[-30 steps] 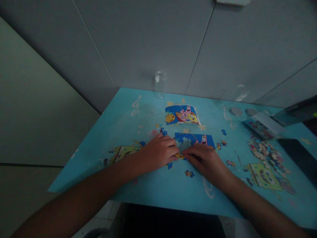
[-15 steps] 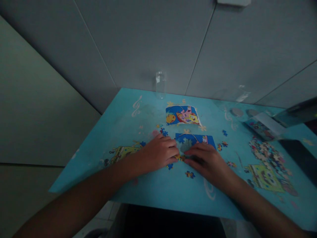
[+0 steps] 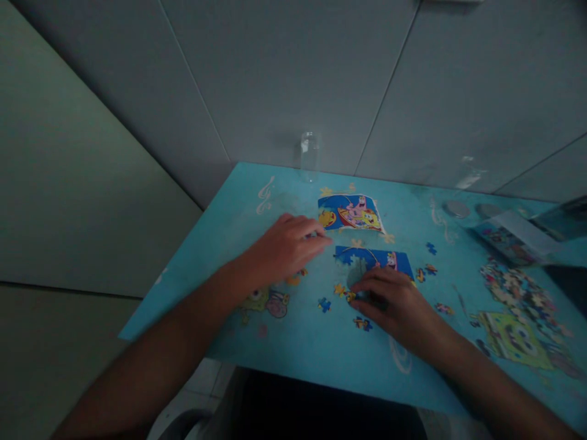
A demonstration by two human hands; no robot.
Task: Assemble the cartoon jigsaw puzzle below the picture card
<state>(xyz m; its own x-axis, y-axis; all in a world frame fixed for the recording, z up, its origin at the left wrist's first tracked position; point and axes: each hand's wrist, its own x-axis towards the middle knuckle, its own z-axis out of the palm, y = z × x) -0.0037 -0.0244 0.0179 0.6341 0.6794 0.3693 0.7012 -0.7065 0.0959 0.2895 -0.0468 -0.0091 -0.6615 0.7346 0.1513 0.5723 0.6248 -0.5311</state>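
My left hand (image 3: 293, 247) is over the table, left of the partly joined puzzle (image 3: 369, 255), its fingers apart with nothing seen between them. Below that puzzle, the thumb and fingers of my right hand (image 3: 387, 296) pinch a small yellow puzzle piece (image 3: 351, 296). Another yellow piece (image 3: 339, 289) lies just left of it. A blue piece (image 3: 324, 304) and an orange-and-blue piece (image 3: 362, 324) rest nearer the front edge. Behind the puzzle lies a picture sheet (image 3: 351, 212) with cartoon figures in a boat.
A clear cylinder (image 3: 310, 157) stands at the back by the wall. To the right are a heap of loose pieces (image 3: 523, 293), a clear box with a printed picture (image 3: 509, 241), round lids (image 3: 457, 209) and a dark flat object (image 3: 571, 296).
My left hand has let go near the yellow pieces and moved up and left, its fingers opening. My right hand stays low at the puzzle. The whole view has shifted slightly.
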